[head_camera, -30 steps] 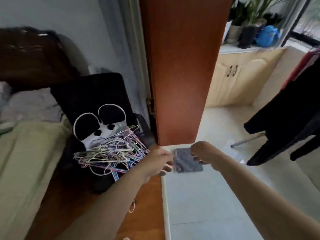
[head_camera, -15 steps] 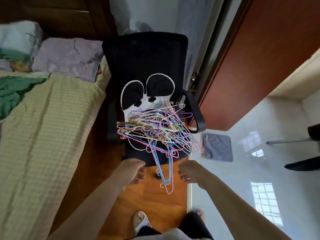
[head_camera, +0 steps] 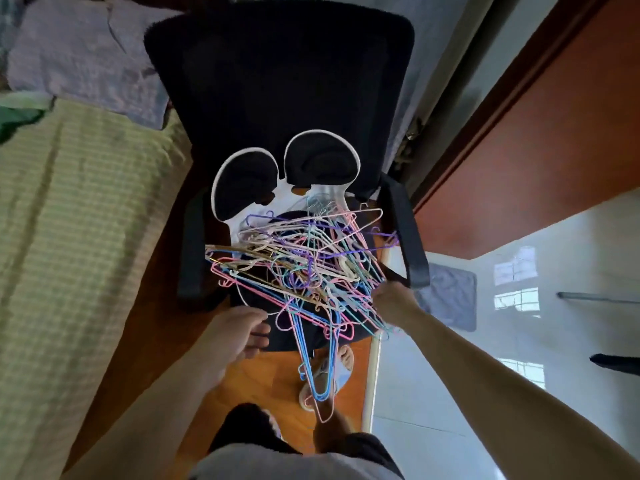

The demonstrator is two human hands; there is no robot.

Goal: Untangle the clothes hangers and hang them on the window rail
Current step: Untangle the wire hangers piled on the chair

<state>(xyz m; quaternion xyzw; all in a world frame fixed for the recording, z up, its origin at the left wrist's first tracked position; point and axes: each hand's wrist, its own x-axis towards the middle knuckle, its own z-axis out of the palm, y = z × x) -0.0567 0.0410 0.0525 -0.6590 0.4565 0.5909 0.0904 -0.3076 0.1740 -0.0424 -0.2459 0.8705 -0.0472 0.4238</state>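
Tangled hangers [head_camera: 304, 271] heaped on black chair [head_camera: 277, 81], too many to count; right hand [head_camera: 393, 301] at heap's edge, grip unclear; left hand [head_camera: 239, 332] loosely curled, empty; no legible writing.

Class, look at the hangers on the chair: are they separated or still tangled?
Still tangled: the hangers lie interlocked in one heap on the chair, several dangling over its front edge.

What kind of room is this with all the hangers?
Probably a bedroom at home. A bed with a pillow sits beside a black chair holding the tangled hangers, and a wooden door stands open.
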